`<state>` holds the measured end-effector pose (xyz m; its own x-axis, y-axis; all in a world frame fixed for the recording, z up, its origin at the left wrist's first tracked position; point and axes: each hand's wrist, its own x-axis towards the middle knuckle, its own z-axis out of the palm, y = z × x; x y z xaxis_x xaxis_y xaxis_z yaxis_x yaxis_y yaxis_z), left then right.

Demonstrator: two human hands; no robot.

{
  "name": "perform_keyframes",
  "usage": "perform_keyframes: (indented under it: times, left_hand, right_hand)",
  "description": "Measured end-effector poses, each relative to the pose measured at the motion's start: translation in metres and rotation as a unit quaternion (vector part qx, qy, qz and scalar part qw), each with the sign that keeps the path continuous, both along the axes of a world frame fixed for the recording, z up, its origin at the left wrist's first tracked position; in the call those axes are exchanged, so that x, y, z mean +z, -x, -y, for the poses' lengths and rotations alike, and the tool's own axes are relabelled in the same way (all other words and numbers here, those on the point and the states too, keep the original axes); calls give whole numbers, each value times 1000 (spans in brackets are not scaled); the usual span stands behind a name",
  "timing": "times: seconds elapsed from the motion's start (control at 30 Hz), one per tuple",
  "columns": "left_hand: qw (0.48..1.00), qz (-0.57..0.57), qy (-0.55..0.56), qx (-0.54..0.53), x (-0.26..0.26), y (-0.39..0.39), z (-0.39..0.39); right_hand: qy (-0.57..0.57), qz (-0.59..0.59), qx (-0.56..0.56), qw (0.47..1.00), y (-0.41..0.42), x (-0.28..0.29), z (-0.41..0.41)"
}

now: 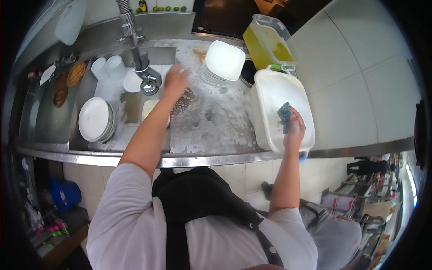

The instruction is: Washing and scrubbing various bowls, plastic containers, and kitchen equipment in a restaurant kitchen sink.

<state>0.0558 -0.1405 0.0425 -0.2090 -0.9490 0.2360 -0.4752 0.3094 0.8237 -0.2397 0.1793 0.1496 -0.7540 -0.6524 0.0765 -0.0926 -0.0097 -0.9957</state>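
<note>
My left hand (176, 81), slightly blurred, is over the right edge of the sink basin with nothing seen in it. Between my arms lies the wet, soapy steel counter (216, 125). My right hand (295, 125) holds a dark green scouring pad (285, 116) above the inside of a white plastic tub (308, 118). A stack of square white dishes (225, 60) stands at the counter's back. In the basin are a stack of round plates (95, 118), stacked white bowls (115, 66), a round white dish (132, 81) and a pale dish (150, 108) partly behind my left forearm.
A spray faucet (149, 84) hangs over the basin. Behind the tub stands a clear container of yellow-green liquid (265, 44). Another basin (50, 118) at left holds water and brown items. Several limes (168, 8) line the back ledge. A co-worker (332, 229) is close at lower right.
</note>
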Motion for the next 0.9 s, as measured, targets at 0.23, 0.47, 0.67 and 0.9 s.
perform_keyframes:
  times: [0.23, 0.47, 0.67, 0.9]
  left_hand:
    - [799, 527, -290, -4, -161, -144, -24]
    - [873, 403, -267, 70, -143, -155, -33]
    - [848, 405, -342, 7, -140, -176, -22]
    - [924, 145, -353, 41, -128, -204, -4]
  right_hand:
    - [-482, -417, 110, 763, 31, -74, 8]
    - [-514, -371, 161, 757, 47, -70, 12]
    - [-525, -378, 141, 749, 50, -77, 13]
    - [-526, -391, 123, 745, 35, -63, 14]
